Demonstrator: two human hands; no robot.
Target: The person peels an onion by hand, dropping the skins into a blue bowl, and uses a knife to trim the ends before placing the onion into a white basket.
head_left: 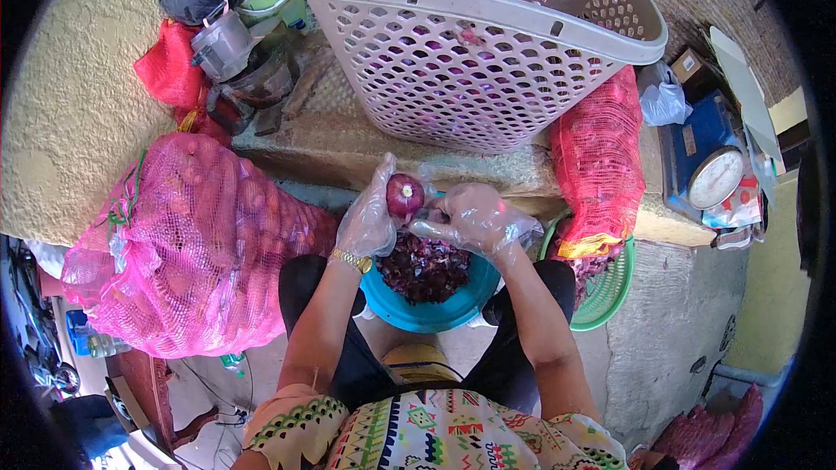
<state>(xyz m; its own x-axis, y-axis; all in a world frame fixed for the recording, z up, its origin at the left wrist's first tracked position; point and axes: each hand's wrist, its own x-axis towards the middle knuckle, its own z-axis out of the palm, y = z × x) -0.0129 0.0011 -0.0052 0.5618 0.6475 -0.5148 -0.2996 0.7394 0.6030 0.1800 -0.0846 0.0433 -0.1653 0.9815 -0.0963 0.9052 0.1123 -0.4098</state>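
A red onion (404, 197) with a pale cut end rests in my left hand (368, 213), which wears a clear plastic glove and has its fingers closed around it. My right hand (479, 218), gloved the same way, is right beside the onion with its fingers curled and the thumb reaching toward it. Whatever those fingers grip is hidden. Below both hands, a blue basin (421, 319) sits between my knees, and dark purple onion skins (424, 270) lie in it.
A large perforated grey basket (453, 61) with onions stands on the ledge ahead. Pink mesh sacks of onions flank me, one on the left (200, 244) and a red one on the right (599, 157). A green basket (616, 287) and a weighing scale (716, 177) are further right.
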